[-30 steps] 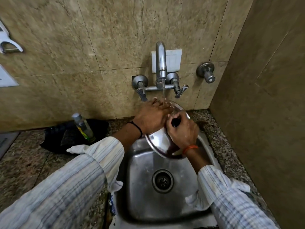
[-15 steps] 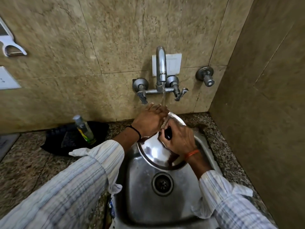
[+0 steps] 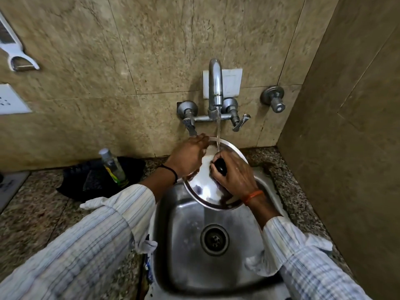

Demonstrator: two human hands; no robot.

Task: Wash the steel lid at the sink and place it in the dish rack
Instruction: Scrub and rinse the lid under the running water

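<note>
The steel lid point(image 3: 207, 189) is held tilted over the back half of the sink point(image 3: 184, 245), its domed top facing the camera and its far rim raised toward the wall. A thin stream of water point(image 3: 218, 131) falls from the tap point(image 3: 215, 83) and lands on the upper part of the lid, just above the knob.

The right hand point(image 3: 236, 176) is closed around the black knob point(image 3: 220, 166) at the lid's middle, fingers curled tight round it with the thumb on the near side. An orange band sits on that wrist. The left hand point(image 3: 187, 155) lies flat on the lid's upper left part, fingers point(image 3: 200, 140) stretched out close together and reaching to the far rim; it grips nothing, only presses on the wet steel. A black thread circles that wrist.

The lid's near rim hangs above the basin, apart from the drain point(image 3: 214, 239), which lies open in the middle with bare steel around it. The far rim comes close under the tap's left handle point(image 3: 190, 126). To the right, the sink's edge meets a narrow strip of stone counter point(image 3: 287, 191) and then the side wall, so room is tight there. To the left the counter is wider; a clear bottle point(image 3: 112, 166) stands on a dark cloth point(image 3: 86, 180) near the back wall, well apart from the lid.
</note>
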